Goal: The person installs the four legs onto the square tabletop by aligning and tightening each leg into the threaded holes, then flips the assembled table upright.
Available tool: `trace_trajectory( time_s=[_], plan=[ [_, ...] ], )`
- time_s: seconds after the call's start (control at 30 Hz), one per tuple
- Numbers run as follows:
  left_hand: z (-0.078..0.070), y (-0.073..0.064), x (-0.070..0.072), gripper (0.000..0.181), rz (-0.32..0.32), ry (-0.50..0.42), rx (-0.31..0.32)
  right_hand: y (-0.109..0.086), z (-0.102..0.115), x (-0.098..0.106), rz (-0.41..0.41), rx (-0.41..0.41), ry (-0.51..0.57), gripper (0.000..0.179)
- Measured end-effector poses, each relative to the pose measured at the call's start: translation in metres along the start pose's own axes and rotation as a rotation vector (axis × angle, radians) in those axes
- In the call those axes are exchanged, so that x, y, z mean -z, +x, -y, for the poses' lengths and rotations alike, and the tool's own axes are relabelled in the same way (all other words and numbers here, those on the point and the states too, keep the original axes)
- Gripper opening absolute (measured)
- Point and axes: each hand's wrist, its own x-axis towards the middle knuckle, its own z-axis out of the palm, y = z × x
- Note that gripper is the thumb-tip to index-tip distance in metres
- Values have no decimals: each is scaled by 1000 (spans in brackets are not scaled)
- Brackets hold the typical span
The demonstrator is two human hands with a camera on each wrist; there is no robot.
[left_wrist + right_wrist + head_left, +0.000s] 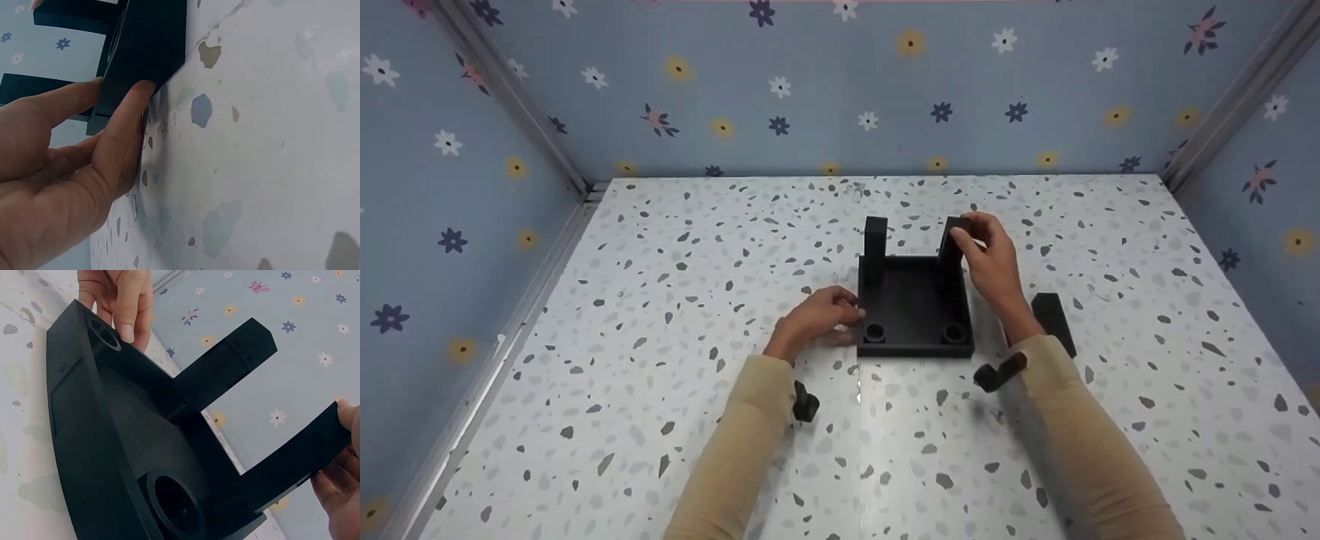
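Observation:
A black square tray-like base [913,304] with low walls sits on the table. Its two near corners carry round sockets, the left socket [874,332] and the right socket [954,333]. From its far corners rise two black posts, a left post [875,247] and a right post [295,464]. My right hand [992,259] pinches the right post near its top, thumb on the near face and fingers behind. Lower down, my left hand [819,311] holds the base's left wall, with fingertips on the rim and outer side in the left wrist view.
Another black post [1054,324] lies on the speckled table [697,442], just right of my right forearm. Blue flowered panels [840,90] enclose the back and sides. Black camera mounts jut from both sleeves.

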Motion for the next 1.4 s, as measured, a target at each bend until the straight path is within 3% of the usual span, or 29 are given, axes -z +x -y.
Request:
trace_trajectory(
  time_s=[0.2, 0.47, 0.83, 1.1, 1.4],
  plan=[
    [-1, 0, -1, 38, -23, 19, 9, 2, -3, 1, 8, 12, -5, 40],
    [-1, 1, -2, 36, -33, 19, 18, 15, -34, 2, 1, 0, 28, 46],
    [0, 2, -4, 36, -33, -25, 26, 8, -35, 6, -15, 0, 33, 54],
    [1, 1, -2, 36, -29, -40, 25, 3, -37, 21, -47, -36, 61, 43],
    [2, 2, -2, 42, -26, -13, 14, -9, -31, 50, -44, -75, 2, 42]
  ],
)
